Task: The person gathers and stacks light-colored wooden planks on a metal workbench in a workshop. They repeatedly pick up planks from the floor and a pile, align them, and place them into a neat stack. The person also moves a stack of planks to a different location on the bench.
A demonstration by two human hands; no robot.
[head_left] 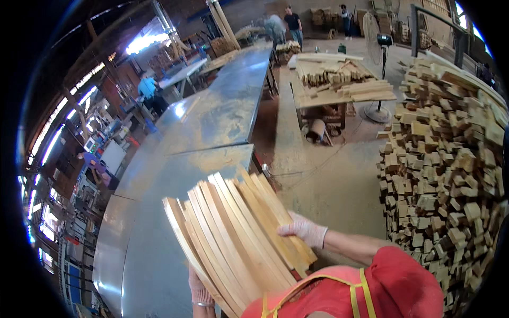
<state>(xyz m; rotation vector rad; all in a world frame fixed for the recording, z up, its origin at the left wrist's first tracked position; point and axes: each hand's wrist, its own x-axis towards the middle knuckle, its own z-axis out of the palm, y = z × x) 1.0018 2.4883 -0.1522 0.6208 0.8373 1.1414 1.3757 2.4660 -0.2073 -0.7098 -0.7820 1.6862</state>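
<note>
A bundle of long, pale wooden strips (228, 228) lies side by side between my two gloved hands, close against my front. My right hand (305, 231), in a whitish knit glove, grips the bundle's right edge, with its thumb over the outermost strip. At the lower left, my left hand (199, 289) presses against the outer left strip; its fingers are mostly hidden behind the wood. The far ends of the strips are uneven and fan out over the metal table (159, 222).
Stacked wood blocks (440, 175) rise high along the right. Ahead stands a low table (339, 98) bearing wood pieces, with a pedestal fan (377, 112) beside it. One person in light blue (149, 90) and another in purple (98, 168) are at the left; others stand far back.
</note>
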